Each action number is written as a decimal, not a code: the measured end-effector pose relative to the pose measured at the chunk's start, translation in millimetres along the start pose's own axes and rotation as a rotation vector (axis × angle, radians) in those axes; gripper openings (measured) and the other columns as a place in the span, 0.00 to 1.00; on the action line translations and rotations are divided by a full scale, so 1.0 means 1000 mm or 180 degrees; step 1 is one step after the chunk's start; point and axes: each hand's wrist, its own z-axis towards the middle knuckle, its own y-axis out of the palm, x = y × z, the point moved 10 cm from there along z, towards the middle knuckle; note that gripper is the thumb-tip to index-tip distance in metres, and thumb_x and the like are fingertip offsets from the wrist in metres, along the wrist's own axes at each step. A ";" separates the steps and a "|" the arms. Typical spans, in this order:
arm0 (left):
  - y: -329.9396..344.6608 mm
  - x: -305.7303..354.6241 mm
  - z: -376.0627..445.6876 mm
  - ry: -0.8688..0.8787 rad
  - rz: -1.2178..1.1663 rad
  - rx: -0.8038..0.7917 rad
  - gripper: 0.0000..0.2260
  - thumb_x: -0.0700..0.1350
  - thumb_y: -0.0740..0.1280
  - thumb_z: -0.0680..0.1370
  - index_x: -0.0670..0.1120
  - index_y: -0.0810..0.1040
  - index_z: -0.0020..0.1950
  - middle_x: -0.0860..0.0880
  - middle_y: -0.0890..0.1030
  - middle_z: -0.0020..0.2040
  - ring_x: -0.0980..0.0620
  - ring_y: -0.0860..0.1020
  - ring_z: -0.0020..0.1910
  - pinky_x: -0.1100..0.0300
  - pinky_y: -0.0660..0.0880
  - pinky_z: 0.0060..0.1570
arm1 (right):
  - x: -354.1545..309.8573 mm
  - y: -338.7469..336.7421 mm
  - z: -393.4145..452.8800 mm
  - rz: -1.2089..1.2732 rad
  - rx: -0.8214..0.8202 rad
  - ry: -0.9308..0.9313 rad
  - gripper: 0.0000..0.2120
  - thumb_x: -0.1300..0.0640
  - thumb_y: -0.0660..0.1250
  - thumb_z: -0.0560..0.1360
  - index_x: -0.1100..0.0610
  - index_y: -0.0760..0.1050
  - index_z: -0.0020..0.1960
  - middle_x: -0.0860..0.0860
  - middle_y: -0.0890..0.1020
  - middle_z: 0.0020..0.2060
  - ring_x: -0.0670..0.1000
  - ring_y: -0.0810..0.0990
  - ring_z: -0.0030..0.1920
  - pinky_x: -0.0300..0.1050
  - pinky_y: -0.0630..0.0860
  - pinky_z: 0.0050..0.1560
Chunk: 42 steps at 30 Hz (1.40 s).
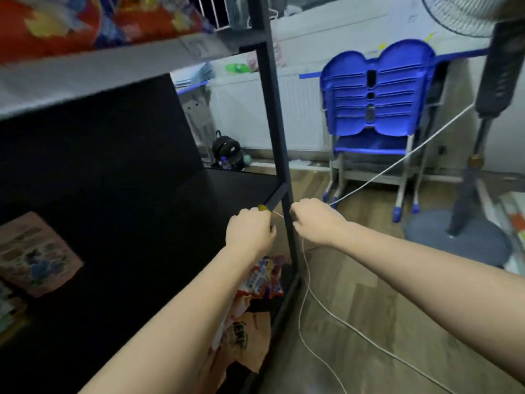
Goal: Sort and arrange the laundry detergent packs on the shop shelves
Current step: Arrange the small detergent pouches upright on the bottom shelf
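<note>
Writing: none legible; pack print blurred. Detergent packs [262, 277], red, white and blue, on the lowest shelf by the black shelf post [279, 143]; partly hidden by forearm. Left hand [250, 231] curled round a small yellow item [263, 208], identity unclear. Right hand [315, 220] pinches white cord [397, 163].

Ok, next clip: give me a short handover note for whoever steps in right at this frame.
Left hand grips a small yellow item at the shelf's corner post. Right hand pinches the white cable beside that post.
Packs: orange-red ones on the top shelf, a pink one on the middle shelf, red-white ones on the bottom shelf.
Done: some packs are shelved.
Left: free both hands, then sort the bottom packs.
</note>
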 end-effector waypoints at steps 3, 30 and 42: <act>-0.052 0.045 0.010 0.0278 0.0030 -0.0112 0.13 0.49 0.56 0.81 0.44 0.76 0.56 0.44 0.76 0.55 0.43 0.74 0.55 0.53 0.67 0.46 | 0.028 -0.061 -0.012 0.0032 -0.0013 0.0220 0.14 0.59 0.56 0.77 0.62 0.71 0.60 0.60 0.75 0.59 0.60 0.72 0.62 0.50 0.70 0.58; -0.700 -0.221 -0.077 -0.0975 0.0882 0.1120 0.15 0.49 0.56 0.79 0.46 0.80 0.55 0.45 0.81 0.54 0.44 0.77 0.52 0.58 0.69 0.42 | -0.253 -0.674 0.073 -0.0026 0.1088 -0.0657 0.15 0.60 0.58 0.76 0.62 0.74 0.59 0.59 0.79 0.56 0.59 0.76 0.55 0.50 0.75 0.54; -0.686 -0.410 -0.089 -0.3041 -0.0299 0.0619 0.25 0.61 0.53 0.80 0.42 0.73 0.63 0.43 0.78 0.57 0.43 0.75 0.56 0.56 0.71 0.50 | -0.207 -0.666 0.278 0.0206 0.0511 -0.0139 0.23 0.48 0.61 0.79 0.67 0.74 0.61 0.62 0.76 0.62 0.61 0.74 0.61 0.44 0.70 0.53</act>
